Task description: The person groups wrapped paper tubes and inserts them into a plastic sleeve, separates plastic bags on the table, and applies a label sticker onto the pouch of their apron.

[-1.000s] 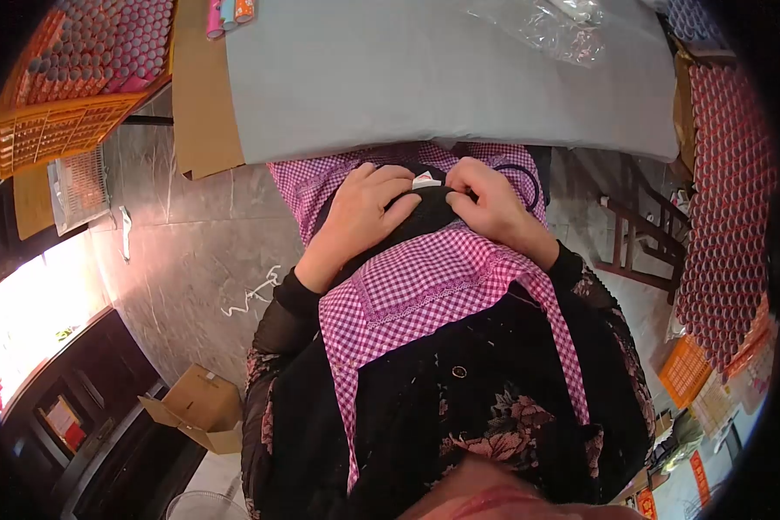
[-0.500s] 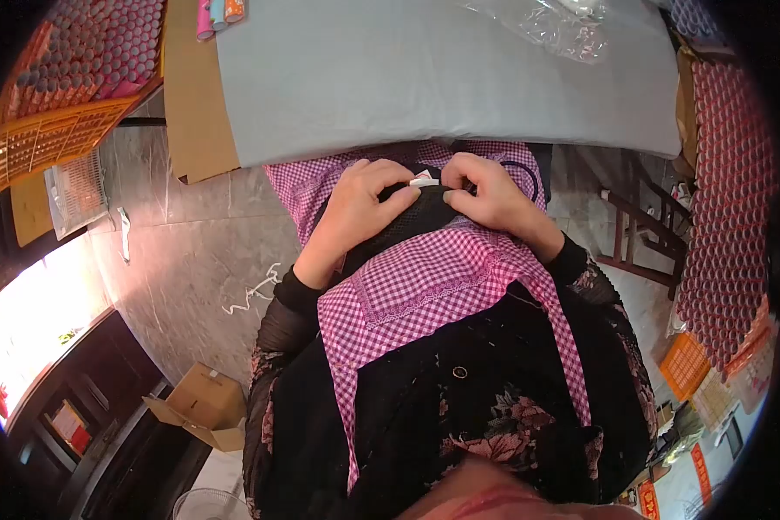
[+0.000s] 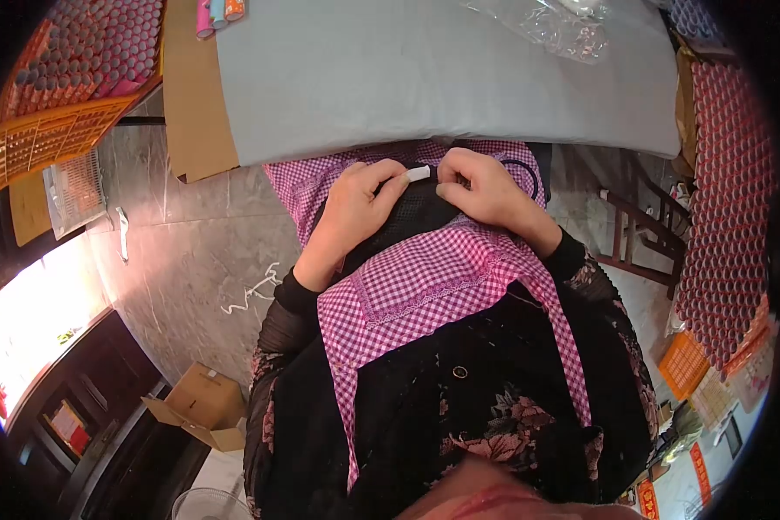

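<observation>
A black mesh cloth item [image 3: 407,217] lies on my lap over the pink checkered apron [image 3: 425,276]. Thumb and fingers of my left hand [image 3: 355,206] pinch a small white tag [image 3: 418,174] at the item's upper edge. Just right of the tag, my right hand [image 3: 487,191] is closed on the black cloth, its thumb and index finger near each other. A dark cord loop [image 3: 529,166] curves beside the right hand.
A grey-covered table [image 3: 442,78] stands ahead, with clear plastic wrapping [image 3: 572,36] and small rolls [image 3: 219,15]. Orange crates [image 3: 61,130] of tubes are at the left, stacked tubes [image 3: 726,208] at the right. A wooden chair [image 3: 637,234] and a cardboard box [image 3: 201,403] stand on the floor.
My left thumb and fingers have closed on the white tag, which is now tilted and shows more. My right hand has shifted slightly left and up along the cloth.
</observation>
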A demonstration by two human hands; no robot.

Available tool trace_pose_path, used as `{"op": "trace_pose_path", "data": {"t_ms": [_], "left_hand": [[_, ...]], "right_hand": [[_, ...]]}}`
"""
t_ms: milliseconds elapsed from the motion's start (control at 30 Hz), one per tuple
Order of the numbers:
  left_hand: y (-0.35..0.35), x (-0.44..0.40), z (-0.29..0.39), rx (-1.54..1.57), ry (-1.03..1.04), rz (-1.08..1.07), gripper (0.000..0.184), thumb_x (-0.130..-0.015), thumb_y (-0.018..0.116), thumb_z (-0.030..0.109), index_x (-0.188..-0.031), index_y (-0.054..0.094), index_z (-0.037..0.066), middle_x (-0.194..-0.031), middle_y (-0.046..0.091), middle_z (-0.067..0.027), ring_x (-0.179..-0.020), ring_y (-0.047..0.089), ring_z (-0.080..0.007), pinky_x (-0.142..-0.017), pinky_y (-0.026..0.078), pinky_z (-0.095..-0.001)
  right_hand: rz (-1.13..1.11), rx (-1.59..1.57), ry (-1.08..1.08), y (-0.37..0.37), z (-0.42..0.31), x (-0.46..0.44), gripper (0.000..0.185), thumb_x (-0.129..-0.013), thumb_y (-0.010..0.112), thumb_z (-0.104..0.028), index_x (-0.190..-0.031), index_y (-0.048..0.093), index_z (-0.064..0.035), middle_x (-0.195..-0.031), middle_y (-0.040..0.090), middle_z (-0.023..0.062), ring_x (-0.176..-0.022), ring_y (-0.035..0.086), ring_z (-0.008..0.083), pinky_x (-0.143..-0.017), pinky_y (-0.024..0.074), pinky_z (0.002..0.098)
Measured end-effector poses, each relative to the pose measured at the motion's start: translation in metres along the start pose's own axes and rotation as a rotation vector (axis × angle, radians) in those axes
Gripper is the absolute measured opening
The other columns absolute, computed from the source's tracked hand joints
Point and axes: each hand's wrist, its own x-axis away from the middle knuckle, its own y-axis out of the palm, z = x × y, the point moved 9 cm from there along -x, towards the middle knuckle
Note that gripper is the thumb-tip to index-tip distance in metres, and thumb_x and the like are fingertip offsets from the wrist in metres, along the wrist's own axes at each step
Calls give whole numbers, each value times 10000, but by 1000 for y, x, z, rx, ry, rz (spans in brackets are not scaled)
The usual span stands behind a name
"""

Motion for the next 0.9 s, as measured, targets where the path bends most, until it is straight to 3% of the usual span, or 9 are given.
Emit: {"op": "trace_pose_path", "data": {"t_ms": [267,600,700,900], "left_hand": [[-1,6,14,-73,112,5,185,-877,642,138,-1038,684,58,-897,681,-80,-782,570,-251,-705,464,-360],[-5,15,31,-155,275,67,215,-826,670,104,-1031,664,43,-1004,690,-73,-805,585,-256,-729,476,-374],[-7,16,37,-164,293,66,238,-810,679,100,-1042,651,52,-1017,688,-69,-802,582,-256,-732,477,-377],[-9,22,43,-193,347,105,293,-774,709,100,-1056,636,61,-1088,681,-79,-805,577,-269,-748,482,-373]], "right_hand": [[-75,21,236,3,21,-14,130,-711,664,-100,-746,589,0,-652,571,49,-619,529,139,-564,417,315],[-118,-24,217,4,18,-10,117,-733,655,-84,-760,571,-6,-653,527,23,-642,497,104,-582,401,291],[-150,25,173,-1,7,-10,101,-772,640,-85,-799,579,-9,-683,549,11,-662,498,89,-593,406,275],[-210,-172,235,0,10,-18,164,-866,629,-142,-911,624,16,-747,599,2,-696,518,65,-623,428,236]]}}
